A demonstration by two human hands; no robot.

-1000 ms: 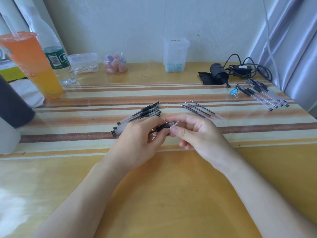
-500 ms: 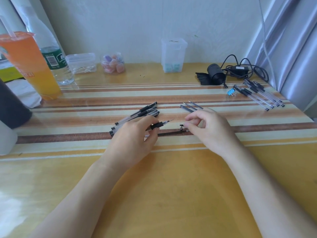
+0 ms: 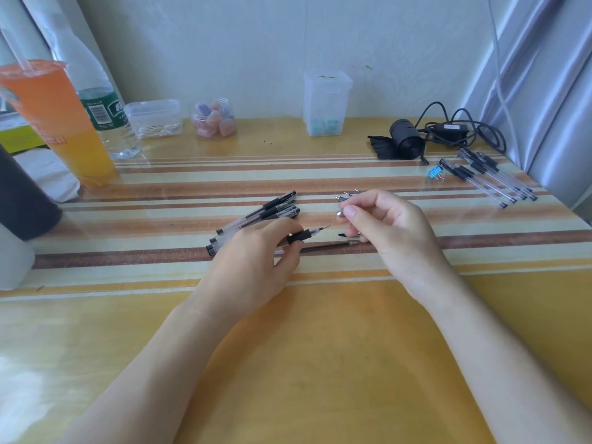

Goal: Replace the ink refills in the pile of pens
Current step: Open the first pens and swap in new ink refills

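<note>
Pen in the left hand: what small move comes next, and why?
Probably bring the silver cone, pinched in the right hand, onto the pen and screw it on: the left hand holds the pen with its refill tip bare, and a loose refill lies beside it.

Wall (image 3: 256, 43): pale, plain, matte, running behind the table's full width.
Table (image 3: 320, 363): glossy yellow-orange top, with brown, cream and orange stripes (image 3: 160, 187) across its far half.
Curtain (image 3: 544, 75): pale grey-lilac folds, far right.
Light: soft daylight, with whitish glare on the near-left tabletop.
</note>
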